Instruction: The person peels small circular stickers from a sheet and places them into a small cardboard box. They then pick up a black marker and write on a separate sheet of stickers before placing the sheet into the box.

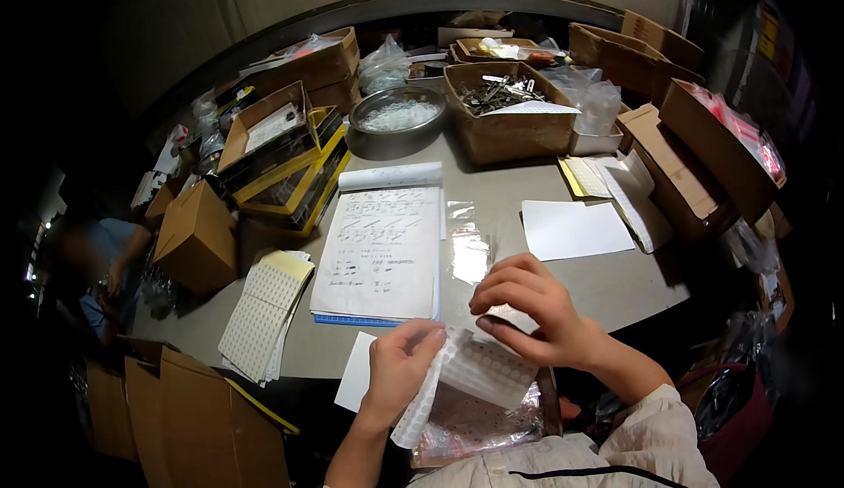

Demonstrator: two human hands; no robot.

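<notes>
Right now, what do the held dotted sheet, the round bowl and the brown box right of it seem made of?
Dotted sheet: thin, smooth paper or film, judging by its loose curl; which, I can't tell.
Round bowl: probably metal, given its grey, faintly shiny rim, though plastic is possible.
Brown box: likely cardboard, matte, with thin flat walls.

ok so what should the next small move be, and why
Perhaps use the right hand to flatten the dotted sheet: it visibly curls, the left hand pinches its edge, and the right hand's bent fingers are close by.
</notes>
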